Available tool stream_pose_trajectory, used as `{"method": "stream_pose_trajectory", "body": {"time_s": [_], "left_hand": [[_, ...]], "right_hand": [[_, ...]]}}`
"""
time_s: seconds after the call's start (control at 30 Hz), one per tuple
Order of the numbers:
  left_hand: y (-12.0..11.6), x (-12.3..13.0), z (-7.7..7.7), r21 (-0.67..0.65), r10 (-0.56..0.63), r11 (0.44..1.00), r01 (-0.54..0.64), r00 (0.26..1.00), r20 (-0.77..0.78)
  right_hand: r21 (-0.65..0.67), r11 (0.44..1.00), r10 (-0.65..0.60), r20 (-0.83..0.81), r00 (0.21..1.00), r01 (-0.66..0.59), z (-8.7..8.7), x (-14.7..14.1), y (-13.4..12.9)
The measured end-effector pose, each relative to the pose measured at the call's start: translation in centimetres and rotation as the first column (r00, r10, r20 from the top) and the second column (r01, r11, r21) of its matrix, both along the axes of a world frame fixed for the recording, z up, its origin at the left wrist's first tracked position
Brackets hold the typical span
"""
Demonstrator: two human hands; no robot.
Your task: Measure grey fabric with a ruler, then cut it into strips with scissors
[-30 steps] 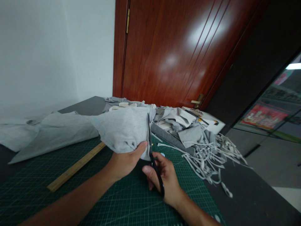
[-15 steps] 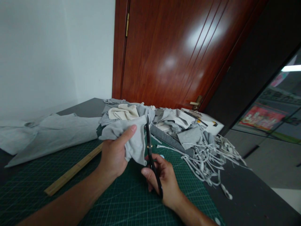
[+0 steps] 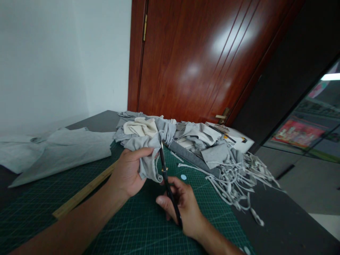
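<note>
Firstly, at the back, red-brown door [image 3: 186,67], with white wall [image 3: 47,63] to the left and dark cabinet [image 3: 281,81] to the right. Below, dark grey table [image 3: 284,221], covered for a good part by green mat [image 3: 138,226] with grid lines. On the left side, pale grey sheet [image 3: 77,148], lying partly on the mat. Along the far edge of the mat, heap [image 3: 196,131] of grey and white cloths, with one cream cloth [image 3: 139,127] at its left part. To the right of the heap, tangle of pale cords [image 3: 235,180], spread over mat and table. Slanting across the left part of the mat, wooden ruler [image 3: 83,193]; in front of the heap, dark grey roll [image 3: 191,157].

In the middle, above the mat, left hand [image 3: 130,171] with fingers closed on grey piece [image 3: 148,169], thumb on top, with loose edge hanging below. Close beside, right hand [image 3: 186,205] with fingers and thumb curled around the handles of black scissors [image 3: 164,172]. With blades almost together, pointing away along the right edge of the piece; cannot tell surely whether touching it. Smallest of all, on the mat just beyond the right hand, pale round disc [image 3: 183,177].
</note>
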State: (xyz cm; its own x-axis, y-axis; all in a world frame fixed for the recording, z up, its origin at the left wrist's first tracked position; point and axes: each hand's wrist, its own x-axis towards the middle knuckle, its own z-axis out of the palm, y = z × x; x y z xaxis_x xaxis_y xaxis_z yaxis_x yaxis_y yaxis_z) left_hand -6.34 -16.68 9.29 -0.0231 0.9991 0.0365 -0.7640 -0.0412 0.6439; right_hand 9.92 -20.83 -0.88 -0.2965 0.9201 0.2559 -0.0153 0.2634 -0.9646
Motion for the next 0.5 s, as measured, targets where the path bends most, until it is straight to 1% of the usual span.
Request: {"method": "stream_pose_trajectory", "body": {"time_s": [0.1,0.2,0.37,0.5], "left_hand": [[0.03,-0.19,0.26,-0.035,-0.064,0.997,0.066,0.997,0.049],[0.16,-0.39,0.44,-0.033,-0.083,0.996,0.085,0.995,0.058],[0.44,-0.59,0.34,-0.007,0.027,1.000,-0.027,0.999,0.024],[0.39,-0.50,-0.07,0.072,0.071,0.995,-0.070,0.997,-0.013]], "right_hand": [[0.003,1.000,0.023,0.002,1.000,-0.023,0.02,-0.03,-0.08],[0.000,0.999,0.041,-0.008,0.999,-0.041,0.05,-0.01,-0.05],[0.009,1.000,0.021,-0.013,1.000,-0.021,-0.05,0.00,-0.02],[0.008,0.999,0.033,-0.035,0.999,-0.032,-0.29,-0.10,-0.13]]}}
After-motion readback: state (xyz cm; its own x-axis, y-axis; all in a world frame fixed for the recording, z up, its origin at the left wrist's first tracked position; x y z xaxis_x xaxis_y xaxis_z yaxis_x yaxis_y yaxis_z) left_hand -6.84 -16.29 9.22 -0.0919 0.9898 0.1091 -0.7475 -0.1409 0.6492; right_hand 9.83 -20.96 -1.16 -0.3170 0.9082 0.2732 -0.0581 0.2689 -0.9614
